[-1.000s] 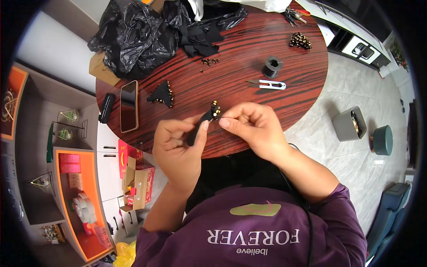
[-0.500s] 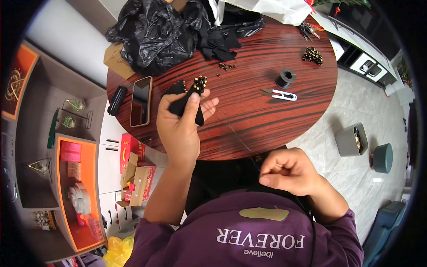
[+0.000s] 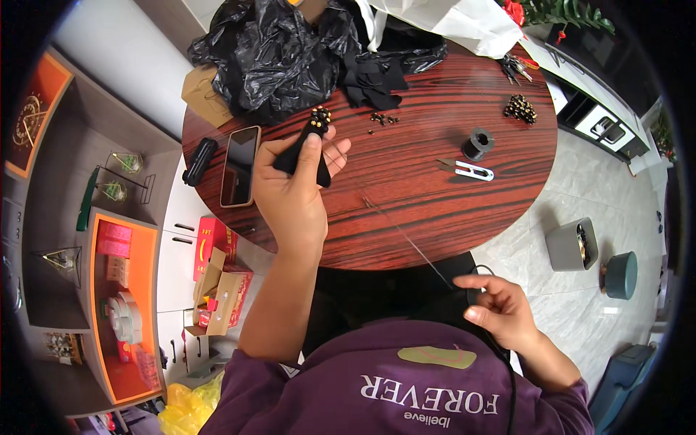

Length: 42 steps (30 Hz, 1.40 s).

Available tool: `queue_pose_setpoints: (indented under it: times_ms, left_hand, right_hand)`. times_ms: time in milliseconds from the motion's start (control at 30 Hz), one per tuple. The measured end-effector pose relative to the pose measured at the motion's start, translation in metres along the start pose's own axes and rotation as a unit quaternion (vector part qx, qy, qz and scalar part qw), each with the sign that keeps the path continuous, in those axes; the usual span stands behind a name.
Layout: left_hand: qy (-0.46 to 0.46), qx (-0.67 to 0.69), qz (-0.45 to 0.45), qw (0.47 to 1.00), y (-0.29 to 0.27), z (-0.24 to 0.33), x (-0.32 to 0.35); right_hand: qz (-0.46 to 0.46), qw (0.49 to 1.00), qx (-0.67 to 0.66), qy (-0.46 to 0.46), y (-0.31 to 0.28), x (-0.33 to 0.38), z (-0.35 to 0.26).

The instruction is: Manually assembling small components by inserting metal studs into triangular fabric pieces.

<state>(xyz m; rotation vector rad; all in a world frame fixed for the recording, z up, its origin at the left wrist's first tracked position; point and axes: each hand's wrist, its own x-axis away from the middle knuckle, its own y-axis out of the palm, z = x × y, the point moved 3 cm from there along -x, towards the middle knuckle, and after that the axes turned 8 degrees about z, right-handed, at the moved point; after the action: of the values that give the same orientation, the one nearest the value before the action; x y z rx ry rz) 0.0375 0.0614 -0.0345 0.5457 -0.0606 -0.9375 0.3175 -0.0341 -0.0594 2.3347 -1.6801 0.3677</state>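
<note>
My left hand [image 3: 293, 181], over the table's near left part, is closed round a black fabric piece [image 3: 291, 155] topped by a cluster of gold and black beads [image 3: 319, 116]. The thumb presses on the fabric. My right hand [image 3: 500, 308] is lower down, beyond the table's near edge, with curled fingers and the thumb apart from the index fingertip. A thin thread [image 3: 417, 249] slants across the table edge to its fingertips. Whether a needle is there is too small to tell. Loose dark beads [image 3: 384, 118] lie on the table beyond my left hand.
On the round wood-grained table [image 3: 420, 138] lie a phone [image 3: 240, 167], a black case [image 3: 200, 162], thread snips [image 3: 473, 170], a thread spool [image 3: 478, 144], a bead pile [image 3: 520, 109] and scissors [image 3: 516, 68]. Black plastic bags [image 3: 272, 61] cover the far left. A grey bin [image 3: 572, 245] stands right.
My right hand has moved right and slightly down, its fingers loosening, and the thread now shows as a slanting line. My left hand keeps its hold on the fabric. The view has shifted slightly.
</note>
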Motion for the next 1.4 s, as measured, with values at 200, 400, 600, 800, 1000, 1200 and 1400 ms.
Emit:
queue_pose_setpoints:
  times_ms: [200,400,600,800,1000,1200,1400]
  left_hand:
    - [0.029,0.009,0.011,0.999,-0.012,0.014,-0.018]
    - [0.021,0.018,0.017,0.999,-0.021,0.017,-0.029]
    - [0.001,-0.002,0.012,1.0,-0.027,0.017,-0.031]
    - [-0.01,-0.024,-0.001,1.0,-0.032,0.009,-0.032]
    - [-0.069,-0.003,-0.023,0.997,-0.026,0.0,-0.025]
    - [-0.192,0.081,-0.037,0.977,-0.022,-0.021,-0.013]
    - [-0.299,0.142,-0.074,0.941,-0.018,-0.04,0.012]
  right_hand:
    - [0.097,0.984,0.117,0.091,-0.052,0.018,0.042]
    - [0.099,0.974,0.008,0.206,-0.112,0.046,0.079]
    - [0.121,0.938,0.111,0.305,-0.136,0.063,0.093]
    - [0.128,0.894,0.124,0.411,-0.155,0.08,0.118]
    - [0.105,0.849,0.247,0.455,-0.163,0.086,0.132]
    - [0.106,0.805,0.363,0.457,-0.171,0.085,0.14]
    - [0.172,0.815,0.363,0.417,-0.178,0.07,0.121]
